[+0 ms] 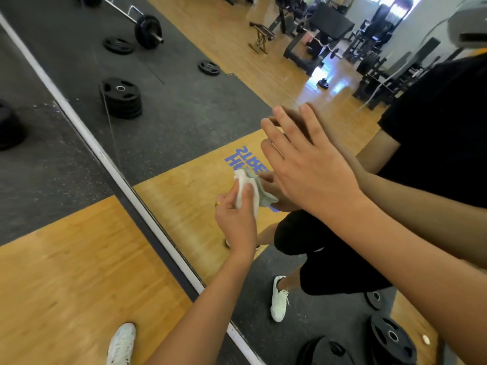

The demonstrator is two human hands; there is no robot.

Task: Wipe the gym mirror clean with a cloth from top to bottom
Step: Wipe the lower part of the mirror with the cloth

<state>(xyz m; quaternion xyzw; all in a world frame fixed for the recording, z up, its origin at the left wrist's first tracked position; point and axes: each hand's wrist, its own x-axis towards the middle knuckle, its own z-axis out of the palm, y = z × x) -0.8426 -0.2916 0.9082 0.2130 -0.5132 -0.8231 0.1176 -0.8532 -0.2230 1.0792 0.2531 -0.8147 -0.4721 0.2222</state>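
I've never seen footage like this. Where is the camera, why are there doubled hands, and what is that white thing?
No machine here: a person wears one camera on the head, looking down at their own hands. They face a big gym mirror, so the second pair of hands, the dark clothes and the weight plates are reflections. The left hand pinches a crumpled white cloth against the glass. The right hand is open, fingers straight, at the glass; whether it touches I cannot tell. Bottom left is the real wooden floor and the person's white shoe.
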